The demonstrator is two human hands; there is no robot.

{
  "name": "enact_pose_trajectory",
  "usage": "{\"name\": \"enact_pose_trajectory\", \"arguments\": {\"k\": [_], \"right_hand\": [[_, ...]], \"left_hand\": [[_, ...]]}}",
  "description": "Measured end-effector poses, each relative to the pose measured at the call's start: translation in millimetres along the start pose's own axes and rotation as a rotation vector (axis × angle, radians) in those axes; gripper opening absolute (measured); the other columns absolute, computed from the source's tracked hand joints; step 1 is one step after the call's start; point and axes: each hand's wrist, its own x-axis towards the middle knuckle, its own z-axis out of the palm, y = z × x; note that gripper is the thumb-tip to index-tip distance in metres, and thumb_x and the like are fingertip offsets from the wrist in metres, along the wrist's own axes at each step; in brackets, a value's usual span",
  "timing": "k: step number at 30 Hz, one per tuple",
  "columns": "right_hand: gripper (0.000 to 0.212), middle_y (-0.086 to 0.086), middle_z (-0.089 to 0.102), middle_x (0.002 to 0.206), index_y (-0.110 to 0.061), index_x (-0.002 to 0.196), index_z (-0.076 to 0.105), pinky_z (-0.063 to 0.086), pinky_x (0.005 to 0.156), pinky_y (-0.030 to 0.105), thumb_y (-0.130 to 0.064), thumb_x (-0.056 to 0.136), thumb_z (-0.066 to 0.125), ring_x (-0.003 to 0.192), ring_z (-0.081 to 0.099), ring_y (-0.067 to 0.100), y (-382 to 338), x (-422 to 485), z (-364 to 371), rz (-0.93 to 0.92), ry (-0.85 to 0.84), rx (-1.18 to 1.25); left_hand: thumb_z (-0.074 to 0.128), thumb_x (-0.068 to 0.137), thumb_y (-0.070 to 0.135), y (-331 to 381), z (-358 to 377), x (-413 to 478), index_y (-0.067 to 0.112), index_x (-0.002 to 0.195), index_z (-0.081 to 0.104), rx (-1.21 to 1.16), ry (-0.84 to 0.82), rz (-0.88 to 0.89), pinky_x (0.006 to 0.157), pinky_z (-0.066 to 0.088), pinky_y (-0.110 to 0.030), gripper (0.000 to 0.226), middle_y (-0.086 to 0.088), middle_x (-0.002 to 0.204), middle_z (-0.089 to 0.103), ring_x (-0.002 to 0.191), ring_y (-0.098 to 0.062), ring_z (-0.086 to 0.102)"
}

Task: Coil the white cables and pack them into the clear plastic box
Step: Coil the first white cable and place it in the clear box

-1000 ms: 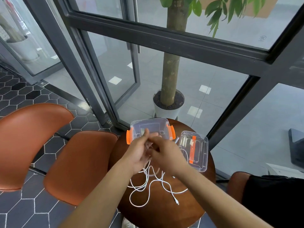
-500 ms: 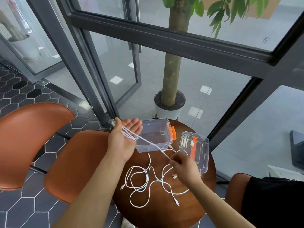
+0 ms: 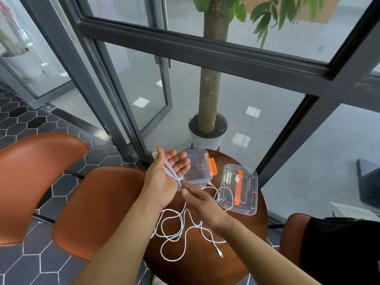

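The left hand [image 3: 164, 179] lies palm-up, fingers spread, at frame centre, white cable [image 3: 171, 170] wrapped across it; the right hand [image 3: 202, 204] pinches the strand just below-right — loose slack [image 3: 174, 229] trails lower on the counter [image 3: 207, 266]; the clear box [image 3: 197, 167] waits just above.

Box [image 3: 198, 169] on far edge of table [image 3: 236, 264]. Lid [image 3: 238, 189] on table, just right of box. Loose cables [image 3: 181, 229] on table, before box. Left hand [image 3: 164, 179] left of box, right hand [image 3: 202, 204] before box, over cables.
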Motion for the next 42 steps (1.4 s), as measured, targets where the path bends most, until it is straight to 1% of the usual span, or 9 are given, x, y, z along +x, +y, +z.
{"name": "enact_pose_trajectory", "arguments": {"k": [6,11,14,18,24,28,31,34,42], "right_hand": [[0.026,0.02,0.068,0.105,0.002,0.101,0.069,0.048,0.095,0.054,-0.021,0.1,0.057,0.1,0.063,0.036,5.6,4.6,-2.8,-0.234,0.08,-0.174],[0.022,0.019,0.068,0.088,0.003,0.095,0.071,0.049,0.079,0.043,-0.015,0.099,0.059,0.084,0.062,0.032,-0.6,10.0,-18.1,-0.327,0.089,-0.356],[0.024,0.011,0.069,0.09,-0.003,0.093,0.073,0.05,0.085,0.039,-0.024,0.097,0.063,0.092,0.061,0.018,5.1,10.9,-28.6,-0.29,0.09,-0.513],[0.034,0.014,0.07,0.077,-0.011,0.098,0.075,0.054,0.077,0.048,-0.042,0.095,0.061,0.076,0.065,0.034,10.9,5.2,-36.1,-0.152,-0.077,-0.476],[0.029,0.01,0.066,0.083,-0.019,0.104,0.075,0.045,0.068,0.027,-0.043,0.096,0.059,0.074,0.059,0.026,22.4,-3.0,-38.3,-0.084,-0.218,-0.626],[0.032,-0.003,0.072,0.097,-0.023,0.114,0.073,0.054,0.084,0.037,-0.044,0.095,0.06,0.089,0.068,0.019,17.4,0.6,-51.4,0.024,-0.203,-0.756],[0.03,-0.007,0.07,0.086,-0.025,0.115,0.071,0.056,0.078,0.034,-0.043,0.095,0.06,0.08,0.07,0.019,7.9,5.2,-68.6,0.136,-0.171,-0.808],[0.026,0.006,0.074,0.087,-0.017,0.105,0.072,0.056,0.082,0.041,-0.036,0.099,0.055,0.084,0.07,0.024,-10.4,14.1,-79.2,0.162,-0.085,-0.934],[0.016,-0.001,0.072,0.077,-0.013,0.085,0.075,0.057,0.069,0.036,-0.025,0.091,0.066,0.066,0.067,0.016,-62.9,28.3,-56.8,0.08,0.057,-0.962]], "left_hand": [[0.035,0.104,0.045,-5.9,2.2,-3.4,0.009,0.099,0.064,0.029,-0.023,-0.056,0.077,0.062,-0.035,0.046,-0.011,0.097,0.076,0.09,-0.025,0.076],[0.034,0.104,0.046,-7.3,2.2,-5.7,0.009,0.1,0.063,0.037,-0.046,-0.12,0.077,0.062,-0.034,0.047,-0.012,0.099,0.076,0.09,-0.024,0.076],[0.034,0.103,0.048,-5.8,5.7,-7.9,0.011,0.095,0.063,0.076,-0.06,-0.177,0.073,0.059,-0.032,0.048,-0.009,0.093,0.076,0.075,-0.019,0.073],[0.035,0.103,0.048,-7.2,8.9,-7.5,0.011,0.098,0.067,0.132,-0.039,-0.2,0.054,0.053,-0.022,0.049,-0.008,0.089,0.077,0.055,-0.013,0.062],[0.036,0.101,0.047,-22.8,3.8,-13.4,0.014,0.1,0.073,0.146,-0.019,-0.189,0.061,0.059,-0.025,0.049,-0.004,0.09,0.078,0.071,-0.015,0.074],[0.037,0.097,0.051,-29.1,0.7,-22.0,0.014,0.086,0.082,0.132,-0.09,-0.255,0.05,0.053,-0.023,0.059,-0.009,0.088,0.078,0.055,-0.014,0.069],[0.036,0.087,0.062,-24.7,-3.4,-26.8,0.007,0.084,0.081,0.14,-0.204,-0.366,0.041,0.047,-0.021,0.071,-0.015,0.079,0.077,0.041,-0.016,0.062],[0.027,0.083,0.074,-22.7,-12.3,-28.3,0.0,0.095,0.078,0.223,-0.292,-0.462,0.037,0.044,-0.02,0.091,-0.021,0.084,0.076,0.036,-0.017,0.059],[0.02,0.09,0.073,-37.4,-25.2,-29.8,0.007,0.121,0.066,0.665,-0.306,-0.531,0.051,0.039,-0.022,0.087,-0.017,0.115,0.074,0.058,-0.016,0.07]]}}
